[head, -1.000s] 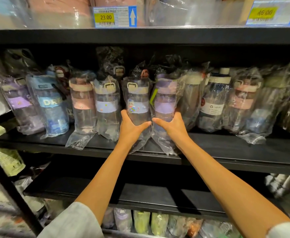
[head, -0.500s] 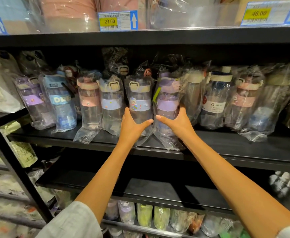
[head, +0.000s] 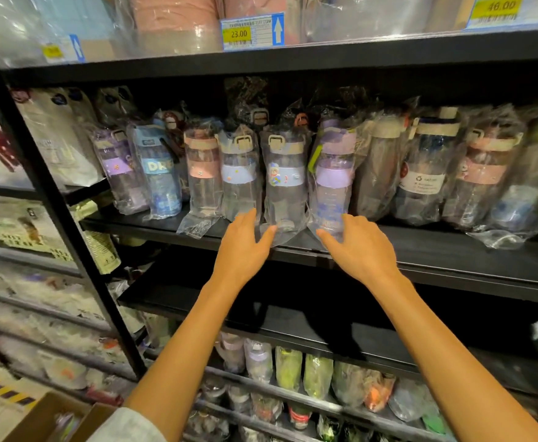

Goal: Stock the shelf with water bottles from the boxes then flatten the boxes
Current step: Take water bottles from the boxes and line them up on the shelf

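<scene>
Black metal shelf (head: 452, 260) took up pretty much the whole view, with a row of bagged water bottles (head: 203, 173) standing upright along it, all in clear plastic. A cardboard box (head: 47, 419) sat way down in the bottom-left corner, flaps up, well apart from the shelf row. Left hand (head: 240, 250) was released, fingers spread, fingertips right by the bottom of the cartoon-label bottle (head: 285, 183); couldn't tell if it was actually touching. Right hand (head: 361, 247) was loose too, holding nothing, just below the purple-band bottle (head: 333, 186). A 23.00 price tag (head: 251, 31) hung on the shelf edge above.
</scene>
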Demonstrator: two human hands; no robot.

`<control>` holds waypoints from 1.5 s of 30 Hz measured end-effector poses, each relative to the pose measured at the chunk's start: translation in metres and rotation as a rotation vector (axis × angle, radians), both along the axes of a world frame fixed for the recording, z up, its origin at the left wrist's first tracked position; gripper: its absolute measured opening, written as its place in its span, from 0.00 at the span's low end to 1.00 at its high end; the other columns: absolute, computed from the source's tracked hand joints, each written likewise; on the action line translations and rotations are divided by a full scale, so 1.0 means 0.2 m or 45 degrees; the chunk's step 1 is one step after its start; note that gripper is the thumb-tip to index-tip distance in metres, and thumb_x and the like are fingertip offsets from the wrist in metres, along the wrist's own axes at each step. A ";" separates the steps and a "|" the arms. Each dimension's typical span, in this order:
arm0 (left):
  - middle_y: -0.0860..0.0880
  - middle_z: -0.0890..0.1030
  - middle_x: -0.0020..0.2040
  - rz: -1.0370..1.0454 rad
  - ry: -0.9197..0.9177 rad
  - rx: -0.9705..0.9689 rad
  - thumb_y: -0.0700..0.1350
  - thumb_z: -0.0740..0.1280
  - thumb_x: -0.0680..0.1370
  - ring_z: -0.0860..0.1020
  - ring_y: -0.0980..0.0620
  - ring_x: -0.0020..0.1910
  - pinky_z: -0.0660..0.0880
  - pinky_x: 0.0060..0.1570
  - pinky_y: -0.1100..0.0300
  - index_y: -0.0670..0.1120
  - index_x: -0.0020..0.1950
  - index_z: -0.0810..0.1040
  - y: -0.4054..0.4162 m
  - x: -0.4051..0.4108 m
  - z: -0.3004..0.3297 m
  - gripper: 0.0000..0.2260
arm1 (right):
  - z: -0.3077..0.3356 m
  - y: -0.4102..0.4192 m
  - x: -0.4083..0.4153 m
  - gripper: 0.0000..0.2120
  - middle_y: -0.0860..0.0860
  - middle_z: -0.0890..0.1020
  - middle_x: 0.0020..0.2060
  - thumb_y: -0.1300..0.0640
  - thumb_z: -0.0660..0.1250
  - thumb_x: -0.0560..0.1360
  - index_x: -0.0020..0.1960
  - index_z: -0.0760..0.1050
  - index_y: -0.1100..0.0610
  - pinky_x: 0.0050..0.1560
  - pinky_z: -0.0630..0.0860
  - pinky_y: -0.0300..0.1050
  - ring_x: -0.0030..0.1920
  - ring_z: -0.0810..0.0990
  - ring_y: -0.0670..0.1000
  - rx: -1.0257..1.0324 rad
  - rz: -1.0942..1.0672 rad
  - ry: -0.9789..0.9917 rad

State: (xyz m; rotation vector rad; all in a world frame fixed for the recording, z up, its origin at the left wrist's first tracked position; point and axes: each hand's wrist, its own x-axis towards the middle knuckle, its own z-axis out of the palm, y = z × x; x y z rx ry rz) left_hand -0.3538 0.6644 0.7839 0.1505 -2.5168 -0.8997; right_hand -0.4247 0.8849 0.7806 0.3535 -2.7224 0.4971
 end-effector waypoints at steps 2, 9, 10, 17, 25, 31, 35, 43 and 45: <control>0.46 0.71 0.77 -0.006 0.019 -0.074 0.58 0.62 0.85 0.68 0.45 0.76 0.67 0.72 0.50 0.45 0.81 0.65 -0.06 0.09 -0.02 0.28 | 0.00 -0.05 0.11 0.30 0.59 0.82 0.55 0.32 0.59 0.80 0.61 0.76 0.58 0.52 0.75 0.55 0.56 0.79 0.63 0.059 0.050 0.066; 0.42 0.74 0.73 0.172 -0.082 -0.474 0.60 0.59 0.85 0.69 0.41 0.74 0.70 0.70 0.48 0.40 0.80 0.66 -0.46 0.52 -0.16 0.30 | -0.05 -0.42 0.48 0.34 0.54 0.76 0.70 0.34 0.59 0.81 0.77 0.68 0.57 0.66 0.72 0.53 0.71 0.73 0.58 0.080 0.302 0.053; 0.41 0.75 0.72 0.217 -0.103 -0.506 0.60 0.59 0.85 0.70 0.41 0.73 0.70 0.70 0.48 0.40 0.79 0.67 -0.55 0.60 -0.20 0.30 | -0.07 -0.50 0.54 0.34 0.54 0.75 0.72 0.34 0.59 0.82 0.79 0.67 0.57 0.68 0.71 0.52 0.72 0.72 0.57 0.086 0.351 0.044; 0.41 0.76 0.67 0.460 -0.375 -0.519 0.62 0.55 0.85 0.73 0.40 0.68 0.72 0.66 0.47 0.41 0.78 0.69 -1.04 1.16 -0.51 0.30 | -0.30 -1.11 0.88 0.37 0.52 0.70 0.77 0.33 0.56 0.82 0.82 0.62 0.55 0.75 0.68 0.51 0.76 0.69 0.54 0.258 0.696 -0.059; 0.41 0.73 0.72 0.798 -0.666 -0.333 0.63 0.51 0.84 0.72 0.40 0.70 0.69 0.70 0.47 0.44 0.80 0.65 -1.50 1.73 -0.89 0.31 | -0.68 -1.84 1.14 0.36 0.49 0.73 0.75 0.31 0.53 0.81 0.80 0.65 0.52 0.77 0.65 0.53 0.75 0.71 0.52 0.414 1.020 -0.148; 0.41 0.83 0.60 0.988 -0.775 -0.227 0.64 0.62 0.79 0.81 0.39 0.58 0.79 0.57 0.47 0.43 0.71 0.78 -1.83 1.94 -1.14 0.30 | -0.91 -2.34 1.20 0.32 0.50 0.72 0.74 0.33 0.54 0.83 0.79 0.65 0.52 0.73 0.68 0.50 0.74 0.70 0.53 0.512 1.276 -0.368; 0.49 0.76 0.72 1.126 -0.851 -0.066 0.65 0.55 0.83 0.73 0.46 0.69 0.72 0.69 0.51 0.51 0.74 0.71 -2.05 1.95 -1.23 0.26 | -1.09 -2.69 1.19 0.32 0.46 0.80 0.61 0.29 0.50 0.78 0.69 0.74 0.49 0.63 0.75 0.50 0.63 0.79 0.52 0.434 1.329 -0.589; 0.47 0.78 0.66 1.203 -1.005 0.094 0.65 0.53 0.84 0.75 0.46 0.64 0.74 0.63 0.53 0.50 0.72 0.72 -2.62 1.83 -1.40 0.25 | -1.40 -3.38 1.01 0.31 0.49 0.70 0.77 0.36 0.60 0.82 0.80 0.66 0.50 0.76 0.66 0.50 0.77 0.68 0.51 0.496 1.394 -0.877; 0.48 0.79 0.64 1.217 -1.009 0.194 0.66 0.52 0.83 0.76 0.46 0.62 0.76 0.61 0.52 0.52 0.71 0.73 -2.76 1.81 -1.48 0.26 | -1.47 -3.55 0.99 0.29 0.50 0.70 0.77 0.39 0.61 0.83 0.80 0.66 0.51 0.75 0.63 0.49 0.77 0.67 0.52 0.550 1.375 -0.893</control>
